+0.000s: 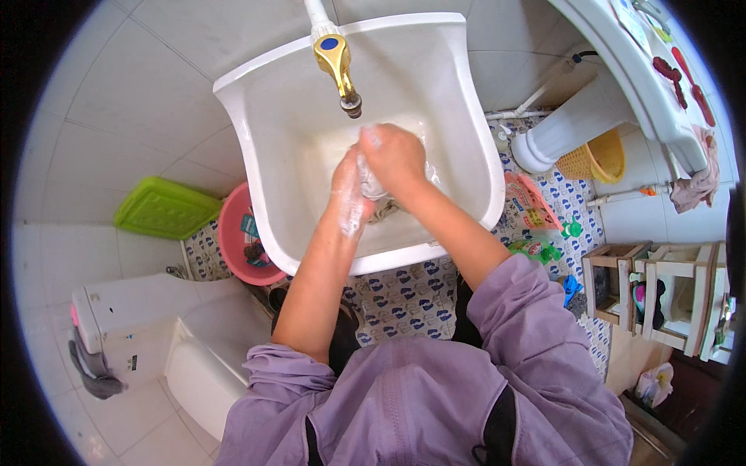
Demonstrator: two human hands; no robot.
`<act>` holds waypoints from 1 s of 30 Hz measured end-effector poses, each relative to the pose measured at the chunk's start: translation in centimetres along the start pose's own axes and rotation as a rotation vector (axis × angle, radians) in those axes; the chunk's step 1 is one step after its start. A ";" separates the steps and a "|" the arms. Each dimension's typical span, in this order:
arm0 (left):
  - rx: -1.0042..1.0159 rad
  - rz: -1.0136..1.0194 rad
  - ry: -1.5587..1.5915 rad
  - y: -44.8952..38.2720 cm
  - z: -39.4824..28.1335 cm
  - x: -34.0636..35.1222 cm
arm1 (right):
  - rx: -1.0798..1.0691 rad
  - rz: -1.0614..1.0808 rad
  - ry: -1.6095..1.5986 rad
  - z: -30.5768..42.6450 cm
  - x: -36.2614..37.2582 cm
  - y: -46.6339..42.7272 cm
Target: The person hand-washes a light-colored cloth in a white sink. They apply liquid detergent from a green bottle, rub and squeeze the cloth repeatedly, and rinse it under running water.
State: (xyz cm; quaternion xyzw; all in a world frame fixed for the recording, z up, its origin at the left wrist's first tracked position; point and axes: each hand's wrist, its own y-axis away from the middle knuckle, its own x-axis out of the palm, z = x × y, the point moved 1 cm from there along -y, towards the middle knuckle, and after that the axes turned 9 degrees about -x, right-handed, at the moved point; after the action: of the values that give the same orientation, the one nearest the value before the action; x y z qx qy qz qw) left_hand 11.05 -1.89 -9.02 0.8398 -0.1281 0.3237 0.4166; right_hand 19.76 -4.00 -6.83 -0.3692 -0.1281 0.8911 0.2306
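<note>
Over the white ceramic sink (280, 140), my left hand (348, 175) and my right hand (396, 154) press together around a wet, pale cloth (371, 179). White suds coat my left wrist and dot the back of my right hand. Much of the cloth is hidden between my palms. Below my hands, a greyish-beige piece of cloth (384, 211) lies in the basin; whether it joins the held cloth I cannot tell. A gold-coloured tap (335, 61) with a blue dot juts out just above my hands, and no water stream shows.
Left of the sink are a pink plastic basin (230, 233) holding small items, a green plastic lid (166, 207) and a white toilet (204, 373). To the right stand a pedestal washbasin (559, 131), a yellow basket (609, 154), detergent packages (527, 201) and a wooden rack (658, 250).
</note>
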 end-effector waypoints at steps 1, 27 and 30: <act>-0.075 0.156 0.016 -0.2 -0.5 -0.6 | -0.077 0.083 0.001 1.1 -0.1 0.9; 0.141 0.231 0.152 0.8 -5.3 -1.0 | -0.219 0.218 0.048 6.0 -1.8 5.2; 0.233 0.041 0.074 1.6 -4.3 0.3 | -0.228 0.079 0.032 4.5 -1.0 2.8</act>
State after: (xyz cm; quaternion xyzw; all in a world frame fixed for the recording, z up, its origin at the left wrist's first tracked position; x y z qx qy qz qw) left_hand 8.69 0.49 -5.94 0.8673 -0.0912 0.3755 0.3137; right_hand 16.28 -7.15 -4.20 -0.4119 -0.2102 0.8732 0.1540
